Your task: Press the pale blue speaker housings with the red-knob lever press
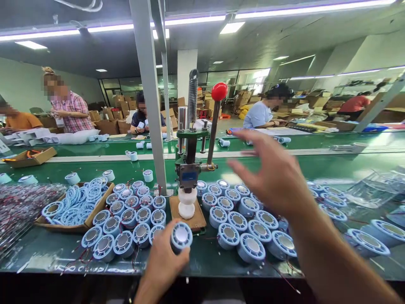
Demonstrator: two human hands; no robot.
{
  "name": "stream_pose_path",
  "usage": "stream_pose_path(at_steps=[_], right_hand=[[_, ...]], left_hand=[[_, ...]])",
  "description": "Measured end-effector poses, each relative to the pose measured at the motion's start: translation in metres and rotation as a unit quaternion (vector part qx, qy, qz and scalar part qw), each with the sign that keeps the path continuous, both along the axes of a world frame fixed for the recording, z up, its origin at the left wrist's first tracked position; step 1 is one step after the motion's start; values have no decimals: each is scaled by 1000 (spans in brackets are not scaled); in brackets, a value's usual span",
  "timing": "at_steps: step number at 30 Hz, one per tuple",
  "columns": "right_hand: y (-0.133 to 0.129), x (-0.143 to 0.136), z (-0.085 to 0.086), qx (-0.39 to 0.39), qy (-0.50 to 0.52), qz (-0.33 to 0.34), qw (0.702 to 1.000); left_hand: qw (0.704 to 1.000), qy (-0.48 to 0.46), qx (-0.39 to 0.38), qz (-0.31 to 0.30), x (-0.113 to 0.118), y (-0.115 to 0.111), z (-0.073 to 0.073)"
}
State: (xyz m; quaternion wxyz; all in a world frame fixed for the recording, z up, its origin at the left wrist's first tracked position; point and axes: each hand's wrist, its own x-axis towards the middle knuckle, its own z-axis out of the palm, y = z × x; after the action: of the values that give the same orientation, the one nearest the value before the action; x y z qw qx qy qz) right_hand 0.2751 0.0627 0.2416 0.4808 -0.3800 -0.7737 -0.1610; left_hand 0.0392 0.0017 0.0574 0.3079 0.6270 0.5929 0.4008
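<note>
My left hand [166,261] grips a light-blue round housing [181,235] with a silver disc in its slotted top, at the front edge of the bench. Just behind it stands a hand press [189,169] with white round pads [186,210] over a brown base plate [199,217]. The press lever rises to a red knob [219,91]. To the right of the lever my right hand [268,169] hangs in the air, fingers apart and somewhat blurred, touching nothing. Similar blue housings with thin wires stand grouped left [128,217] and right [237,220] of the press.
A cardboard tray [91,219] of light-blue rings [77,202] sits left, beside a heap of thin wired parts [25,215]. A grey post [150,93] rises behind the housings. Clear plastic pieces [373,188] lie right. Several people work beyond the green conveyor [95,159].
</note>
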Motion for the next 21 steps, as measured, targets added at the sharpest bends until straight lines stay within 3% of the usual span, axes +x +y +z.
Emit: stream_pose_path(at_steps=[2,3,4,6,8,13,16,19,21], right_hand=[[36,-8,63,47,25,-22,998],[54,-14,87,43,42,-29,998],[72,-21,104,19,62,-28,997],[100,-35,122,-54,114,0,992],[117,-47,121,-103,167,39,980],[137,-55,103,-120,232,96,961],[138,-54,111,-140,249,106,952],[105,-45,116,-144,257,105,950],[57,-36,91,-91,238,121,960]], left_hand=[[1000,-8,-1,6,-16,25,20],[1000,-17,-2,1,-21,39,27],[1000,-27,-1,-9,-24,52,31],[998,-46,4,-36,-23,76,33],[995,-67,5,-76,-15,93,31],[975,-130,-22,-177,5,111,24],[967,-150,-39,-200,5,112,20],[962,-164,-46,-213,1,110,16],[960,-173,-42,-215,0,109,14]])
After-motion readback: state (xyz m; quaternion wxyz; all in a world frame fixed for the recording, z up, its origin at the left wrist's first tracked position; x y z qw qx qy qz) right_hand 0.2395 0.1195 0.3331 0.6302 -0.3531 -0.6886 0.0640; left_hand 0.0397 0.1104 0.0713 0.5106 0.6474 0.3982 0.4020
